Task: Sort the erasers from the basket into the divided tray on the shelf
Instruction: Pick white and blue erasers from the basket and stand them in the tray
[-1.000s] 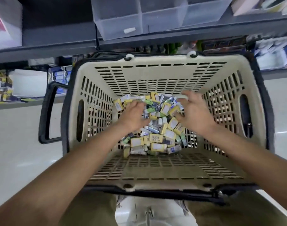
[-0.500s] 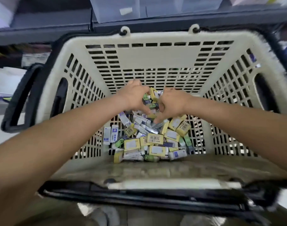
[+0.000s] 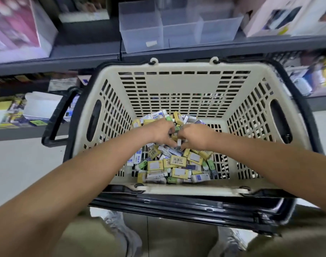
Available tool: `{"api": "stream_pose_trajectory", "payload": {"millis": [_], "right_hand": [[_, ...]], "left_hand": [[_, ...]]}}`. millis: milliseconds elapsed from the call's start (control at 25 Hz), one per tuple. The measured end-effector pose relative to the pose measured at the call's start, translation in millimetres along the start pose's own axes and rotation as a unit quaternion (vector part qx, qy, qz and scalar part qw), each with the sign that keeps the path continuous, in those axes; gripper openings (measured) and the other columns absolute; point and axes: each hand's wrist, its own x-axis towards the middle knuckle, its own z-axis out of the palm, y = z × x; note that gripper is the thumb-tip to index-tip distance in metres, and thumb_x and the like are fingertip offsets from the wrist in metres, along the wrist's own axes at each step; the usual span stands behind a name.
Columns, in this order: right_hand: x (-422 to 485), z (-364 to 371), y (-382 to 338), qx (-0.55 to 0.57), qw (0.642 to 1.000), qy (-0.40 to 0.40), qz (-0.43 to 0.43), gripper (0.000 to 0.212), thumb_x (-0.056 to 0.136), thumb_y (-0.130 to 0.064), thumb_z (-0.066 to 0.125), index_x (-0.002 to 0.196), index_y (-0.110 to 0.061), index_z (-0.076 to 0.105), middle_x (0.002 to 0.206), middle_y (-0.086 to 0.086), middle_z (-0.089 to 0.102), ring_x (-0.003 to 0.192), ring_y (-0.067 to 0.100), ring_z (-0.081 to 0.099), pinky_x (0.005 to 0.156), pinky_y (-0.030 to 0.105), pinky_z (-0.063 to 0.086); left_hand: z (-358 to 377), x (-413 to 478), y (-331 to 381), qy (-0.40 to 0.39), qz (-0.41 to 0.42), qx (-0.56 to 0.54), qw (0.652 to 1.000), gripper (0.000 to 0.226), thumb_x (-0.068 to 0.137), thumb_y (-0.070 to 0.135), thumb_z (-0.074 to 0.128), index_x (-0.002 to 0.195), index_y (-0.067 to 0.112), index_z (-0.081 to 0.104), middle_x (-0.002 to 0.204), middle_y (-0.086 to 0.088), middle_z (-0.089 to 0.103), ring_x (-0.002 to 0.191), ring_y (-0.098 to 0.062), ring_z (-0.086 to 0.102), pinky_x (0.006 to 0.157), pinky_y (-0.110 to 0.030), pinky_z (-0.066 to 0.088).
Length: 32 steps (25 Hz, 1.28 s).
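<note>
Digging in the basket [image 3: 177, 84], left hand [image 3: 161, 130] and right hand [image 3: 194, 136] curl around erasers [image 3: 175, 162]. Likely light, firm; pinch the sides.

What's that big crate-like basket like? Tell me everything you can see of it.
The basket is cream plastic with slotted walls and floor, an oval cut-out in each side wall, and black handles folded down outside the rim. It sits upright in front of the shelf, open on top. A pile of small wrapped erasers lies on its floor. The left hand and right hand reach inside, fingers curled among the erasers.
</note>
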Motion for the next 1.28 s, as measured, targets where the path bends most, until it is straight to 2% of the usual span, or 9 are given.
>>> {"api": "stream_pose_trajectory", "payload": {"millis": [320, 400, 520, 640, 760, 880, 1040, 1200, 1280], "right_hand": [[7.3, -17.5, 10.9, 0.204, 0.977, 0.057, 0.009, 0.021, 0.085, -0.027, 0.064, 0.101, -0.014, 0.066, 0.096, 0.003, 0.065, 0.079, 0.013, 0.056, 0.07, 0.024, 0.044], [3.8, -20.7, 17.9, 0.331, 0.937, 0.094, 0.055, 0.014, 0.084, -0.022, 0.067, 0.096, -0.014, 0.067, 0.09, 0.001, 0.066, 0.07, 0.005, 0.056, 0.064, 0.012, 0.044], [-2.9, -22.1, 20.1, 0.539, 0.83, 0.085, 0.112, 0.016, 0.084, -0.006, 0.066, 0.098, -0.01, 0.06, 0.08, 0.003, 0.064, 0.069, 0.011, 0.061, 0.069, 0.02, 0.052], [-6.4, -25.9, 23.2, 0.572, 0.806, 0.083, 0.129, 0.014, 0.085, 0.0, 0.061, 0.099, -0.003, 0.06, 0.076, 0.007, 0.065, 0.067, 0.012, 0.062, 0.072, 0.024, 0.054], [-9.2, -30.6, 19.1, 0.585, 0.793, 0.095, 0.143, 0.007, 0.089, -0.003, 0.057, 0.094, -0.007, 0.061, 0.074, 0.007, 0.065, 0.062, 0.009, 0.062, 0.059, 0.017, 0.053], [-10.3, -32.1, 18.7, 0.604, 0.773, 0.122, 0.152, 0.008, 0.09, -0.003, 0.055, 0.087, -0.011, 0.057, 0.075, 0.008, 0.064, 0.064, 0.012, 0.062, 0.065, 0.02, 0.056], [-9.0, -32.4, 21.7, 0.665, 0.718, 0.123, 0.164, 0.009, 0.09, -0.002, 0.054, 0.085, -0.009, 0.056, 0.078, 0.01, 0.064, 0.073, 0.012, 0.066, 0.071, 0.02, 0.057], [12.9, -31.3, 14.5, 0.686, 0.701, 0.136, 0.141, 0.01, 0.09, -0.003, 0.055, 0.083, -0.01, 0.059, 0.076, 0.008, 0.065, 0.063, 0.008, 0.067, 0.063, 0.016, 0.056], [20.9, -26.4, 16.2, 0.597, 0.774, 0.147, 0.151, 0.01, 0.091, -0.007, 0.056, 0.083, -0.012, 0.059, 0.078, 0.003, 0.065, 0.064, 0.006, 0.065, 0.059, 0.016, 0.054]], "left_hand": [[10.9, 6.3, -8.1, 0.005, -0.004, -0.155, 0.988, 0.028, 0.079, 0.029, 0.074, 0.097, 0.019, 0.056, 0.084, 0.005, 0.053, 0.075, -0.012, 0.052, 0.065, -0.025, 0.044], [9.0, 7.8, -9.4, 0.007, -0.018, -0.255, 0.967, 0.017, 0.082, 0.022, 0.071, 0.091, 0.013, 0.06, 0.079, 0.0, 0.057, 0.067, -0.015, 0.056, 0.061, -0.028, 0.047], [2.5, 7.8, -10.3, 0.011, -0.026, -0.359, 0.933, 0.018, 0.087, 0.014, 0.065, 0.072, 0.016, 0.056, 0.071, -0.001, 0.055, 0.065, -0.013, 0.057, 0.055, -0.021, 0.047], [-2.7, 7.4, -9.2, -0.052, -0.045, -0.44, 0.895, 0.012, 0.092, 0.011, 0.057, 0.083, 0.019, 0.058, 0.09, -0.005, 0.064, 0.085, -0.016, 0.064, 0.067, -0.021, 0.053], [-7.1, 5.6, -8.5, -0.092, -0.036, -0.52, 0.848, 0.016, 0.092, 0.003, 0.052, 0.096, 0.017, 0.058, 0.091, -0.002, 0.068, 0.08, -0.012, 0.065, 0.066, -0.022, 0.051], [-9.6, 4.1, -8.3, -0.097, -0.027, -0.568, 0.817, 0.019, 0.091, 0.001, 0.053, 0.099, 0.017, 0.057, 0.084, 0.001, 0.071, 0.072, -0.01, 0.066, 0.063, -0.022, 0.047], [-12.5, 5.5, -14.8, -0.095, -0.031, -0.605, 0.79, 0.009, 0.093, 0.012, 0.054, 0.101, 0.015, 0.058, 0.088, -0.002, 0.07, 0.082, -0.017, 0.066, 0.083, -0.035, 0.051], [-14.7, 9.8, -22.2, -0.058, -0.033, -0.636, 0.769, 0.013, 0.09, 0.012, 0.059, 0.103, 0.014, 0.056, 0.09, -0.007, 0.066, 0.082, -0.022, 0.064, 0.073, -0.034, 0.053], [-15.0, 13.0, -29.2, 0.009, -0.075, -0.622, 0.779, 0.018, 0.09, 0.01, 0.06, 0.106, 0.014, 0.054, 0.094, -0.009, 0.064, 0.083, -0.022, 0.061, 0.072, -0.033, 0.049]]}}
